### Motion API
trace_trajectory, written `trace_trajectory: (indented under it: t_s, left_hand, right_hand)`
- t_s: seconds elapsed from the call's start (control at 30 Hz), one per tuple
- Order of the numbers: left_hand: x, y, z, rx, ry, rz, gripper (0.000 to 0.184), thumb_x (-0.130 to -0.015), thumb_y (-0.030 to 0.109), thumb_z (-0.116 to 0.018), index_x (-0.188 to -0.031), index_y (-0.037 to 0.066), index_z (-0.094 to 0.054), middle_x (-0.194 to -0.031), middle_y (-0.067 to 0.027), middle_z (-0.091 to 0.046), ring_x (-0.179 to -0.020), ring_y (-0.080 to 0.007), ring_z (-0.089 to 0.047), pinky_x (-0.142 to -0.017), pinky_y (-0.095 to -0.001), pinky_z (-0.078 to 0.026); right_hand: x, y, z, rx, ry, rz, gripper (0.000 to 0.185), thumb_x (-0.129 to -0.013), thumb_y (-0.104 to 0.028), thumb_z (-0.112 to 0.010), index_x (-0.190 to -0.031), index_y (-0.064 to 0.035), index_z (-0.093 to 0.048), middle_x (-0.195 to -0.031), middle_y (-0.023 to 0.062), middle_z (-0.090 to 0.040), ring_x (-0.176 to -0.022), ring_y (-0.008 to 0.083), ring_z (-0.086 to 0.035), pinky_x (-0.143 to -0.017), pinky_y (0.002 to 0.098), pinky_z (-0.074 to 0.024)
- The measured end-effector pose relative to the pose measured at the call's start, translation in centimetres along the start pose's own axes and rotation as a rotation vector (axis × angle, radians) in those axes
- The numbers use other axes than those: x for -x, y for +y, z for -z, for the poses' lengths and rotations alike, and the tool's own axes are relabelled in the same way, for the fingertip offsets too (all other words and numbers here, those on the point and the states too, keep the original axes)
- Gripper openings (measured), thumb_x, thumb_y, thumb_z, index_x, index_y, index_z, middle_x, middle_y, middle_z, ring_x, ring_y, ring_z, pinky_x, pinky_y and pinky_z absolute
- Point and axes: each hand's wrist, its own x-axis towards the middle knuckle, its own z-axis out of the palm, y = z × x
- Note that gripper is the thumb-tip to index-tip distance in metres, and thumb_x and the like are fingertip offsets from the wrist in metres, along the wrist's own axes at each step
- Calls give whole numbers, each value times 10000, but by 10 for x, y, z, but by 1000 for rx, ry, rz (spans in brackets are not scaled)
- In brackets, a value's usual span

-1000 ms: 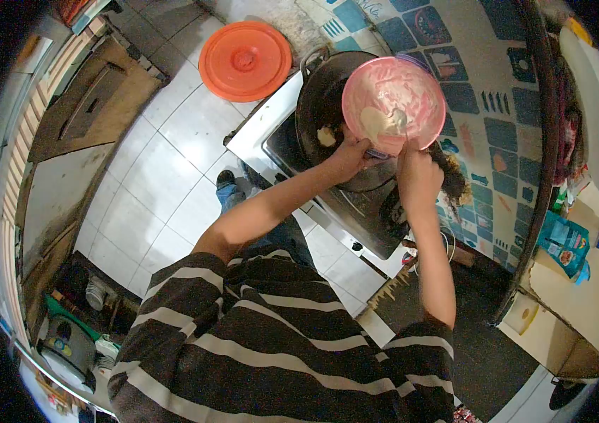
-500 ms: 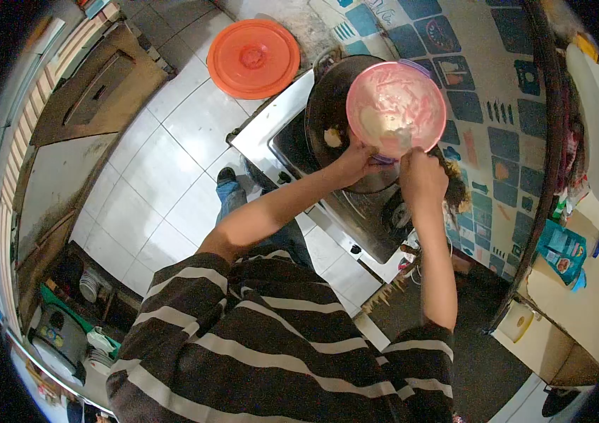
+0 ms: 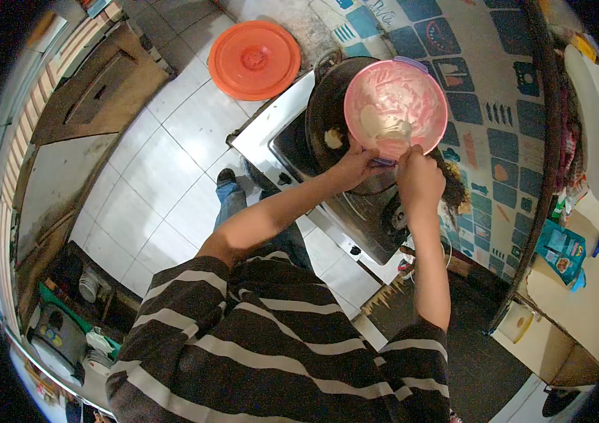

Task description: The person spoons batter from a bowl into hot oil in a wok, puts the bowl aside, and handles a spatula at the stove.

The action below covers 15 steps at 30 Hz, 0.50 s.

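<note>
Bowl (image 3: 384, 81) and pale mixture (image 3: 370, 116) lay just beyond both hands, over the right part of a dark pan (image 3: 326, 102). The left hand (image 3: 357, 168) gripped the near rim; the right hand (image 3: 421, 176) was closed on a spoon (image 3: 403, 132), its long axis running forward from the fist into the mixture — tip nearer the right hand. A pale lump (image 3: 333, 137) sat in the pan, left of the bowl — nearer the left hand. Beneath stood the stove (image 3: 267, 125).

Uneven light: pink bowl (image 3: 396, 92) and floor tiles (image 3: 172, 166) bright, lower-left shelf (image 3: 121, 310) dim. Grainy; fisheye curvature, corners black.
</note>
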Motion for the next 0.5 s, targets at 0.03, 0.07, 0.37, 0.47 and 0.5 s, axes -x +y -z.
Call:
trace_trajectory:
  t_s: [0.03,0.07,0.37,0.47,0.5]
  left_hand:
    - [-1,-1,-1,-16,-9,-9,595,-894,66,-519,-1389,133,-196,-1379,-81,-330,-1250,-225,-408,-976,-384,-447]
    - [-1,-2,-2,23,-1,5,585,-895,61,-514,-1387,125,-205,-1378,-86,-335,-1263,-226,-389,-985,-388,-439]
    - [-5,-14,20,-966,-208,-454,599,-877,51,-537,-1394,159,-254,-1380,-103,-377,-1275,-272,-374,-1028,-424,-390]
    - [-5,-14,15,-473,-162,-298,632,-873,40,-531,-1404,195,-224,-1394,-82,-366,-1249,-293,-414,-1017,-447,-402]
    - [-4,-12,8,-128,-93,-115,638,-874,36,-526,-1406,202,-214,-1398,-75,-362,-1250,-295,-414,-1012,-454,-408]
  right_hand:
    - [-1,3,-6,28,19,6,235,-886,-233,-470,-851,-22,-567,-740,235,-627,-709,395,-631,-602,498,-499]
    - [-3,8,-20,56,38,11,226,-890,-234,-467,-844,-33,-557,-729,225,-630,-696,390,-634,-586,499,-501]
    - [-1,-5,-19,-116,10,75,195,-910,-254,-452,-933,-76,-529,-795,202,-629,-666,390,-627,-582,499,-492]
    - [-8,5,-19,-12,119,120,155,-922,-215,-434,-983,-95,-512,-831,174,-627,-653,379,-627,-564,481,-496]
    - [-13,9,-20,21,178,152,145,-926,-199,-428,-999,-102,-506,-839,163,-626,-650,373,-629,-553,473,-498]
